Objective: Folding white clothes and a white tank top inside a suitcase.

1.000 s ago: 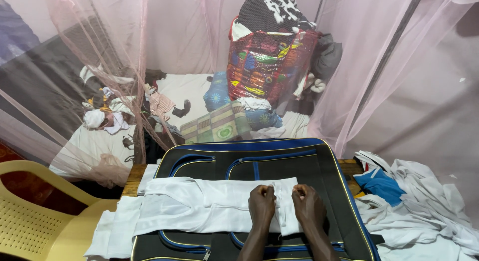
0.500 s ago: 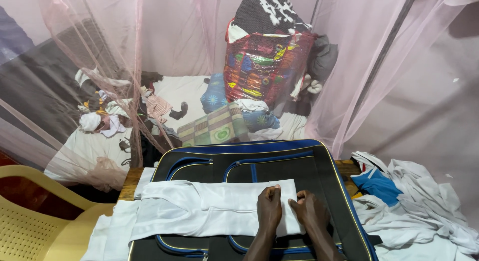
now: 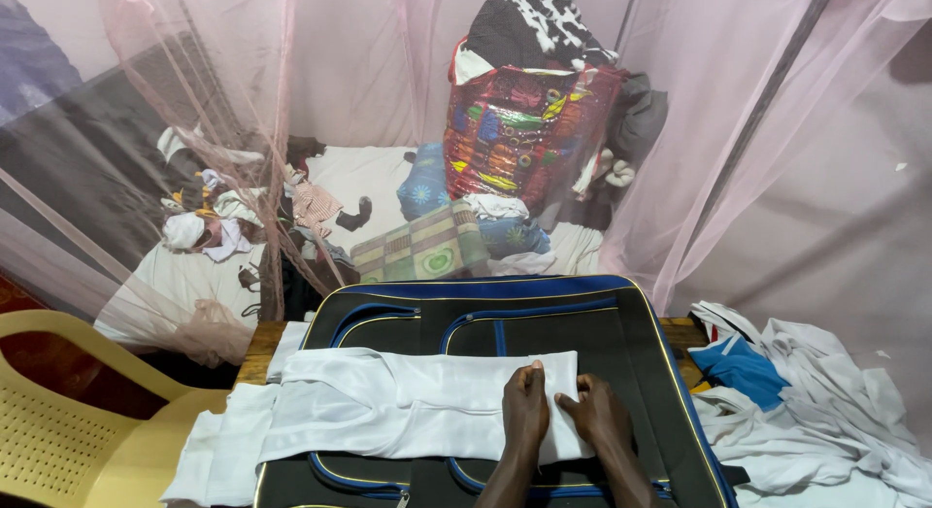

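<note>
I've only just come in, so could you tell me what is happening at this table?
A person presses both hands onto a white garment spread flat across a black suitcase with blue trim. The left hand lies on the cloth near its right end; the right hand rests at that edge. A heap of white clothes lies to the right, and a yellow plastic chair stands to the left.

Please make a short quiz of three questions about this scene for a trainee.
1. True or false: both hands rest on the white garment.
2. What lies under the garment? A) a black and blue suitcase B) a yellow chair C) a pillow
3. Fill in: the pile of white clothes lies to the ____ of the suitcase.

Key:
1. True: the left hand and the right hand press on its right end.
2. A
3. right
</note>
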